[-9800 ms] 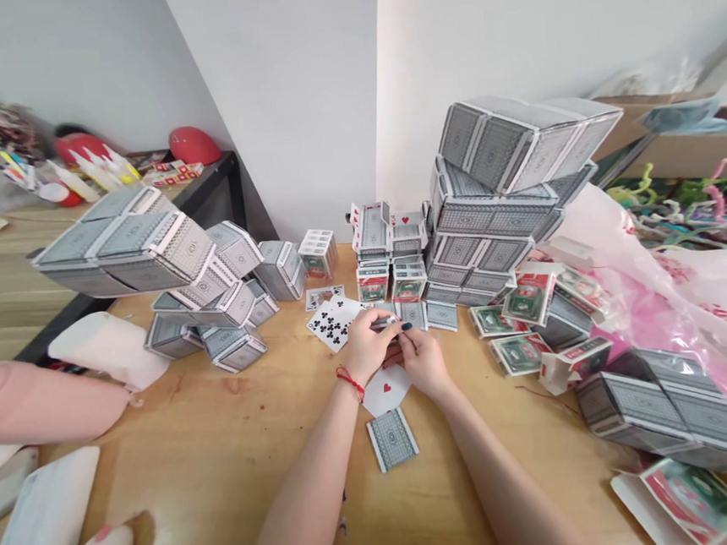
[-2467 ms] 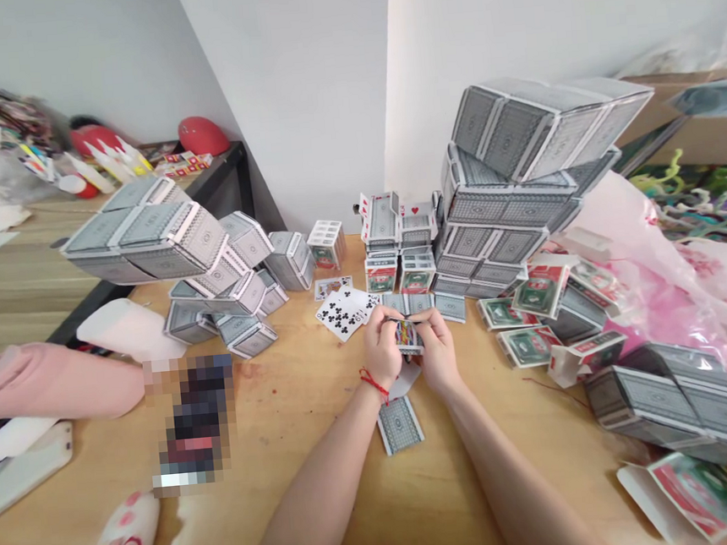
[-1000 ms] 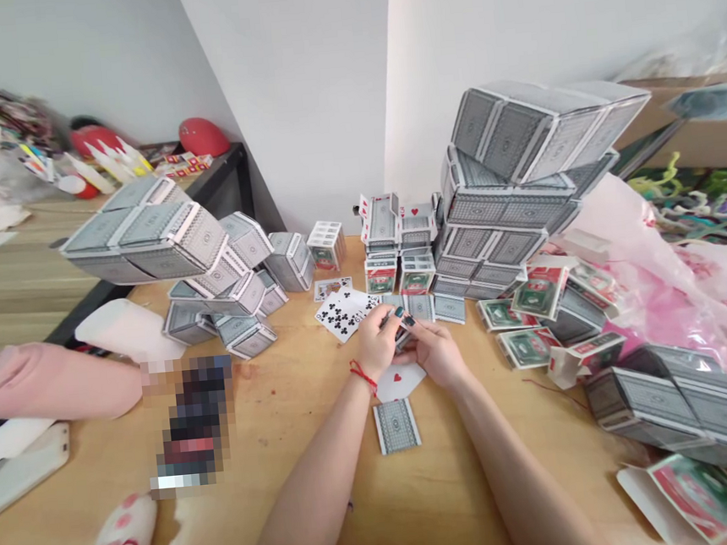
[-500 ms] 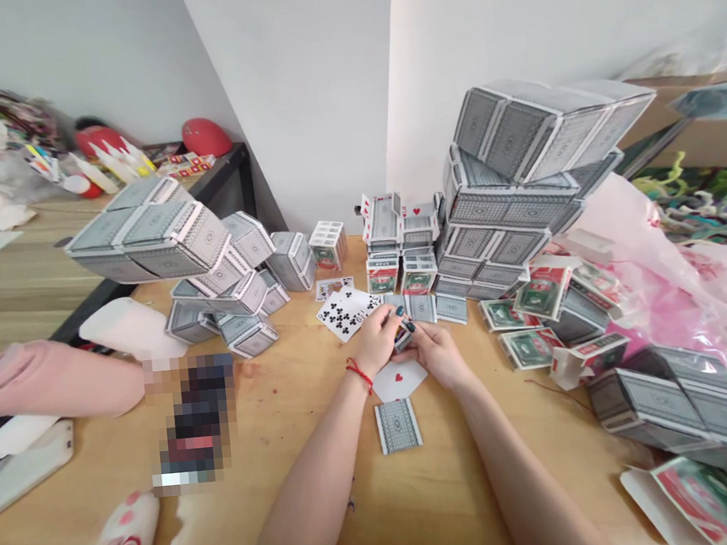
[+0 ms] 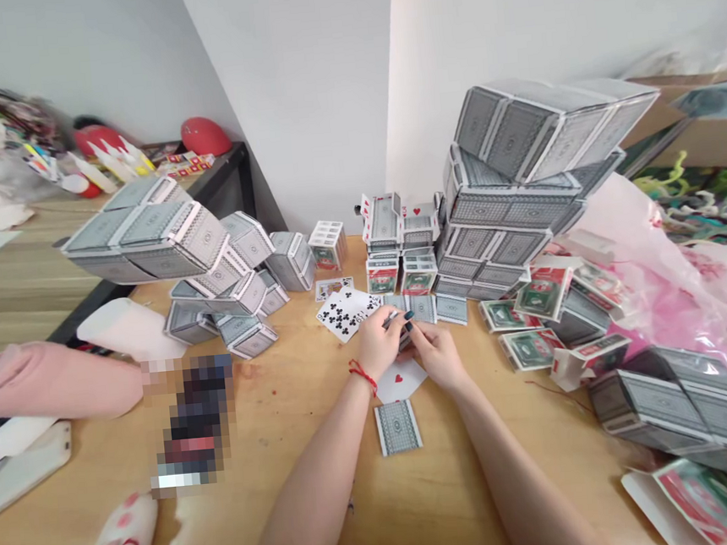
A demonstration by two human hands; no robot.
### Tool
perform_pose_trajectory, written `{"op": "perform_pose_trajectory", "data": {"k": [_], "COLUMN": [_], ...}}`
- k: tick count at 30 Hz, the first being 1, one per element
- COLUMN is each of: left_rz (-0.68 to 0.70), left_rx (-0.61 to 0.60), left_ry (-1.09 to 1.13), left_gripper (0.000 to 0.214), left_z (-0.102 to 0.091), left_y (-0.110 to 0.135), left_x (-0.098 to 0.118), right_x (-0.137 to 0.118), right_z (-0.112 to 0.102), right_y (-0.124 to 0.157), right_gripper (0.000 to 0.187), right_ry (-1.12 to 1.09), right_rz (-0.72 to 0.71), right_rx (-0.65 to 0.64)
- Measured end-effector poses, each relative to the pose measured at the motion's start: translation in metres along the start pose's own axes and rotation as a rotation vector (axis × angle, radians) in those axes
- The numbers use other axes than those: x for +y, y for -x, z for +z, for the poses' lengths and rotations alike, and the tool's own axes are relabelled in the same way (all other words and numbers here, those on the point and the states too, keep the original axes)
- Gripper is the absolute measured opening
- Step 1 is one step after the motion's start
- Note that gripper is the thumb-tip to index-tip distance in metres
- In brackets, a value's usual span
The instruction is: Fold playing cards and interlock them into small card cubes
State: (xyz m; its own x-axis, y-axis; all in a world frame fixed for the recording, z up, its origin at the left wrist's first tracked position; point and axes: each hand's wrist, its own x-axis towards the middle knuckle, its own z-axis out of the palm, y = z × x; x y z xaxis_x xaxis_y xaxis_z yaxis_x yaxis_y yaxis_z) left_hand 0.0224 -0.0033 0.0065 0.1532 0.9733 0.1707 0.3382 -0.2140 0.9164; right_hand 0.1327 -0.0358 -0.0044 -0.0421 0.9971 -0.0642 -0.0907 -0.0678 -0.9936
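Note:
My left hand [image 5: 379, 345], a red string at its wrist, and my right hand [image 5: 435, 353] meet over the wooden table [image 5: 281, 492]. Both pinch a small folded playing card [image 5: 399, 322] between their fingertips. Under the hands lies a face-up heart card [image 5: 401, 379]. A face-down grey-backed card [image 5: 397, 426] rests nearer to me. A fan of face-up club cards [image 5: 345, 311] lies just left of my left hand.
Cubes built of grey-backed cards are piled at left [image 5: 163, 239] and stacked high at right [image 5: 520, 165]. Card boxes [image 5: 531, 300] and a pink plastic bag [image 5: 670, 280] lie right. A person's pink sleeve [image 5: 49, 391] reaches in from the left beside a blurred object [image 5: 192, 423].
My hands have stayed together over the heart card, turning the small folded card between the fingertips; 2.5 s ago it was raised with its face showing. The view barely shifted.

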Motion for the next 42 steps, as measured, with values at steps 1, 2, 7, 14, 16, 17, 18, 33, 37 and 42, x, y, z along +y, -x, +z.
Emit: {"op": "perform_pose_trajectory", "data": {"k": [1, 2, 7, 14, 16, 17, 18, 33, 37, 42], "left_rz": [0.002, 0.004, 0.022, -0.002, -0.023, -0.038, -0.057, -0.123, -0.045, -0.041], "left_rx": [0.01, 0.021, 0.059, 0.106, 0.098, 0.091, 0.09, -0.008, 0.077, 0.1], "left_ry": [-0.015, -0.03, -0.093, -0.055, -0.015, 0.006, 0.03, 0.378, 0.117, 0.001], "left_gripper": [0.021, 0.02, 0.022, 0.025, 0.025, 0.026, 0.027, 0.024, 0.026, 0.033], "left_z": [0.0, 0.0, 0.002, 0.006, 0.005, 0.004, 0.004, 0.012, 0.009, 0.007], "left_y": [0.0, 0.0, 0.002, 0.003, 0.002, 0.001, 0.0, -0.005, -0.002, -0.002], "left_x": [0.0, 0.001, -0.001, -0.001, 0.0, 0.0, 0.0, -0.01, -0.008, -0.004], "right_x": [-0.001, -0.001, -0.002, 0.002, 0.001, 0.001, 0.0, -0.003, -0.002, -0.002], "right_z": [0.001, 0.001, 0.001, 0.0, 0.0, 0.0, 0.001, -0.002, 0.0, 0.003], "right_y": [0.0, 0.0, 0.001, 0.0, 0.0, 0.001, 0.001, -0.006, -0.006, -0.005], "right_gripper": [0.04, 0.04, 0.037, 0.031, 0.032, 0.032, 0.032, 0.028, 0.026, 0.037], "right_ry": [0.008, 0.02, 0.071, 0.052, 0.037, 0.035, 0.039, -0.248, -0.137, 0.061], "right_rz": [-0.003, -0.006, -0.041, -0.043, -0.02, -0.011, -0.005, -0.008, 0.034, 0.046], "right_rx": [0.001, 0.001, 0.01, 0.026, 0.017, 0.013, 0.01, 0.282, 0.285, 0.283]}}
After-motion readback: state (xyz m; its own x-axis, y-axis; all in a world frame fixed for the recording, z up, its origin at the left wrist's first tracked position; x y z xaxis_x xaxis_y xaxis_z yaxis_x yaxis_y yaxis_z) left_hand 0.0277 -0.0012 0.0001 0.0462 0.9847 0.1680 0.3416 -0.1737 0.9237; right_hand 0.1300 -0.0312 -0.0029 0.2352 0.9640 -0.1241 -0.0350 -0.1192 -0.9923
